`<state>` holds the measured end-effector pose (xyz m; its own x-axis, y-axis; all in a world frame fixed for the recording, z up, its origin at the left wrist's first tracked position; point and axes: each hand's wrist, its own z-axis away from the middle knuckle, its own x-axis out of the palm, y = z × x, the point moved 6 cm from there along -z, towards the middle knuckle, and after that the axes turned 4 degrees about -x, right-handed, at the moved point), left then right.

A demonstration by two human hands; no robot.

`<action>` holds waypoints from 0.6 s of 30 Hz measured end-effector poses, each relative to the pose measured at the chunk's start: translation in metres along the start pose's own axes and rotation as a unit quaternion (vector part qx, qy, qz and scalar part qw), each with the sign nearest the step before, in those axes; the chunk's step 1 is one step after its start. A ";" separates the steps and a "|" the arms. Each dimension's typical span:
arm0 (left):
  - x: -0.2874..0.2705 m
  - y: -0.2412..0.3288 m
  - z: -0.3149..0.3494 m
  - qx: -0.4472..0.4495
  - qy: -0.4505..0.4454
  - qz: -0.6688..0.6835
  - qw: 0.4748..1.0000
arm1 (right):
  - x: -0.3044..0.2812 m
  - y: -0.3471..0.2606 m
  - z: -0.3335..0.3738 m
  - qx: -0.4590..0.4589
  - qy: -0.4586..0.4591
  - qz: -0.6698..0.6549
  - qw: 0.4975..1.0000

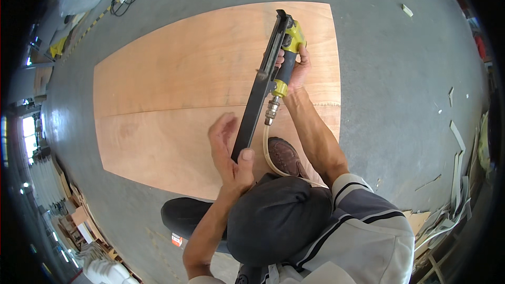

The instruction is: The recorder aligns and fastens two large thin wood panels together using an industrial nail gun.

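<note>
My right hand (300, 71) is wrapped round the black grip of a yellow-and-black air nailer or stapler (288, 66); I cannot tell which. Its long black magazine (252, 106) slants down toward my left hand (229, 150). That hand is open, fingers stretched out, with the magazine's lower end lying between thumb and palm. A pale air hose (267, 150) runs from the metal coupling (272, 109) at the grip's base, past my shoe. Beneath the tool lies a large wooden panel (163, 68) with a seam across it.
My brown shoe (284, 155) is on the panel, and my dark-trousered knee (279, 218) is bent close. Grey floor (389, 100) surrounds the panel. Scrap strips (456, 173) lie at the right, black cables (126, 0) at the far left. Stacked materials (79, 221) stand at the left edge.
</note>
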<state>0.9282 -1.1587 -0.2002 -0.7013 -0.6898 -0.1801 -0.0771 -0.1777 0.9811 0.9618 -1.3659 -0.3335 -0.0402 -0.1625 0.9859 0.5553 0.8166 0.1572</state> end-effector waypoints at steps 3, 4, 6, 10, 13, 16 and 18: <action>-0.003 -0.004 -0.032 0.074 0.174 -0.069 0.980 | 0.002 0.004 0.005 -0.005 0.010 0.052 0.999; -0.004 -0.007 -0.052 0.052 0.209 -0.109 0.971 | 0.006 0.015 0.012 0.006 0.013 0.054 0.998; -0.003 0.011 -0.092 0.011 0.271 0.125 0.954 | 0.014 0.034 0.019 0.077 0.044 0.079 0.993; 0.004 -0.011 -0.117 -0.073 0.184 0.109 0.974 | 0.025 0.010 0.009 0.030 0.037 0.146 0.988; 0.014 0.010 -0.118 -0.025 0.165 0.124 0.978 | 0.035 0.000 -0.001 0.032 -0.002 0.142 0.989; 0.018 0.016 -0.104 -0.024 0.175 0.100 0.979 | 0.038 -0.009 -0.011 0.038 -0.008 0.123 0.992; 0.021 0.011 -0.099 -0.024 0.191 0.097 0.977 | 0.037 -0.021 -0.012 0.021 -0.019 0.089 0.996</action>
<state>0.9825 -1.2446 -0.2005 -0.3834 -0.9235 -0.0139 0.0713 -0.0446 0.9965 0.9589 -1.3957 -0.3014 0.0240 0.0078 0.9997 0.5206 0.8536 -0.0192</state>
